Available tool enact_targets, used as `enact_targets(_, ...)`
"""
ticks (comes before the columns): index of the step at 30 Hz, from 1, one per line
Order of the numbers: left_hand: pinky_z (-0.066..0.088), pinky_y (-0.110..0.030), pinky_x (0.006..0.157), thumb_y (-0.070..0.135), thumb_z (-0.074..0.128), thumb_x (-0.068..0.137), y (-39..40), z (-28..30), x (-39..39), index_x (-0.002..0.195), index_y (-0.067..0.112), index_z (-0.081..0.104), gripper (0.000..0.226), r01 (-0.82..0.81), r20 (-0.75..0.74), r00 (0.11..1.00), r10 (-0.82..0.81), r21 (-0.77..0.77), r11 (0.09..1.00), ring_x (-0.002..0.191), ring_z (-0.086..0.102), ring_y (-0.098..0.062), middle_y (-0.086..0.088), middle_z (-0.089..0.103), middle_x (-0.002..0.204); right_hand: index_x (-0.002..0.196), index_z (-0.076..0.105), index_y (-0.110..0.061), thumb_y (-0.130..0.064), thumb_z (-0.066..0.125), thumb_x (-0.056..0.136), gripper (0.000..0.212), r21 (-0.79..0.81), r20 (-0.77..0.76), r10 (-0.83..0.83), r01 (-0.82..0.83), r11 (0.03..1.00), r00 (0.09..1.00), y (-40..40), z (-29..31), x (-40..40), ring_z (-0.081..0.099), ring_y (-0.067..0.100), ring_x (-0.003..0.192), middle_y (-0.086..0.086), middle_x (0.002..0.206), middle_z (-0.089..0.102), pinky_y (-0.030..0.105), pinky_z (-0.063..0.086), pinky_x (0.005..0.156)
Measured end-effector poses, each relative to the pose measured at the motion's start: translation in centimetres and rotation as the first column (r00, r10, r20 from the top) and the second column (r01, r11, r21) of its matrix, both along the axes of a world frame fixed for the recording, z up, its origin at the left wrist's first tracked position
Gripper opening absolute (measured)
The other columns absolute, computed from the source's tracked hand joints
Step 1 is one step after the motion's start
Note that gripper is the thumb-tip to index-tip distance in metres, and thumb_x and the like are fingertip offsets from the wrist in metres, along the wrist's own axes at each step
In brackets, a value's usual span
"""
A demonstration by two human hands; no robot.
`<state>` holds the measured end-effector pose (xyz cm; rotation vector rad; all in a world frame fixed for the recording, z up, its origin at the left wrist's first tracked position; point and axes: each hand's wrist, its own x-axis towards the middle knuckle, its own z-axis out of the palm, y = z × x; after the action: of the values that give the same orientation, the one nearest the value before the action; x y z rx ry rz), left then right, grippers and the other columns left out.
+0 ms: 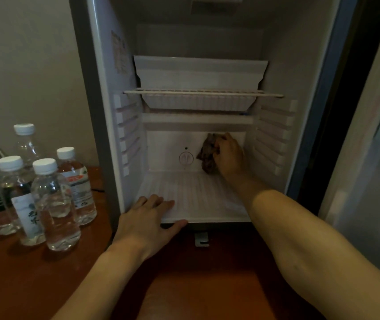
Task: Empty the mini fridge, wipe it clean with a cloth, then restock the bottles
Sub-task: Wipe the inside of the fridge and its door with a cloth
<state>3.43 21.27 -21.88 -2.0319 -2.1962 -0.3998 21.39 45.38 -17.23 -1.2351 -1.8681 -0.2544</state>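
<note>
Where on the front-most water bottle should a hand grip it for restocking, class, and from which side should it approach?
Grip the front-most bottle round its smooth middle, below the white cap, probably coming from the front right. It stands upright on the wooden surface, with other bottles crowded close behind and to its left, so only that side is open.

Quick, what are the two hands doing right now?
Left hand: open, resting flat on the fridge floor at its front edge.
Right hand: gripping the cloth, pressing it on the back wall.
</note>
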Motion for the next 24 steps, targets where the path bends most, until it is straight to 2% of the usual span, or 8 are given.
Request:
enact_targets(6, 0.04, -0.037, 0.109, 0.084, 0.03, 0.087, 0.0, 0.0, 0.1, 0.152, 0.046, 0.031, 0.076, 0.001, -0.004, 1.0, -0.001, -0.002, 1.0, 0.14, 0.031, -0.011, 0.018, 0.033, 0.155, 0.092, 0.063, -0.002, 0.003, 0.058, 0.077, 0.017, -0.065, 0.026, 0.047, -0.045, 0.997, 0.999, -0.4, -2.6, 0.2, 0.056, 0.037, 0.093, 0.018, 0.107, 0.056, 0.043, 0.049, 0.075)
enact_targets(10, 0.043, -0.037, 0.107, 0.086, 0.028, 0.086, 0.1, 0.0, -0.2, 0.152, 0.046, 0.032, 0.077, 0.002, -0.011, 1.0, -0.002, 0.006, 1.0, 0.139, 0.033, -0.011, 0.019, 0.035, 0.153, 0.103, 0.064, -0.01, -0.009, 0.059, 0.088, 0.016, -0.057, 0.046, 0.048, -0.046, 0.997, 0.998, -0.8, -3.3, 0.5, 0.053, 0.033, 0.099, 0.015, 0.11, 0.055, 0.042, 0.047, 0.083)
enact_targets(15, 0.041, -0.039, 0.108, 0.085, 0.028, 0.087, 0.1, 0.1, 0.0, 0.153, 0.045, 0.029, 0.077, 0.001, -0.011, 1.0, -0.001, -0.02, 1.0, 0.142, 0.03, -0.012, 0.018, 0.031, 0.156, 0.11, 0.061, -0.01, -0.011, 0.055, 0.091, 0.02, -0.077, 0.069, 0.043, -0.037, 0.996, 0.997, -0.9, -3.2, 0.5, 0.052, 0.034, 0.105, 0.015, 0.117, 0.053, 0.043, 0.047, 0.087)
enact_targets(19, 0.041, -0.04, 0.109, 0.084, 0.03, 0.087, 0.1, 0.2, 0.0, 0.153, 0.045, 0.03, 0.076, 0.001, -0.006, 1.0, -0.001, -0.033, 0.999, 0.143, 0.028, -0.012, 0.017, 0.031, 0.157, 0.099, 0.062, -0.007, -0.003, 0.054, 0.084, 0.018, -0.128, 0.07, 0.056, -0.047, 0.991, 0.996, -0.8, -2.1, 0.6, 0.055, 0.035, 0.097, 0.016, 0.112, 0.054, 0.041, 0.05, 0.079)
enact_targets(21, 0.042, -0.041, 0.108, 0.084, 0.03, 0.087, 0.1, 0.1, 0.0, 0.153, 0.046, 0.03, 0.076, -0.003, -0.005, 1.0, 0.003, -0.033, 0.999, 0.143, 0.028, -0.012, 0.017, 0.031, 0.156, 0.093, 0.061, -0.007, 0.0, 0.052, 0.081, 0.017, -0.097, 0.045, 0.049, -0.044, 0.994, 0.998, -0.7, -0.8, 0.9, 0.056, 0.035, 0.092, 0.015, 0.11, 0.055, 0.038, 0.049, 0.074)
enact_targets(24, 0.043, -0.041, 0.108, 0.085, 0.03, 0.087, 0.1, 0.0, 0.0, 0.152, 0.047, 0.029, 0.075, -0.002, -0.001, 1.0, 0.002, -0.025, 1.0, 0.142, 0.029, -0.012, 0.018, 0.031, 0.156, 0.097, 0.064, -0.005, -0.001, 0.053, 0.084, 0.018, -0.052, 0.03, -0.022, 0.023, 0.998, 0.999, -0.7, 1.8, 1.4, 0.056, 0.037, 0.097, 0.017, 0.115, 0.056, 0.039, 0.047, 0.074)
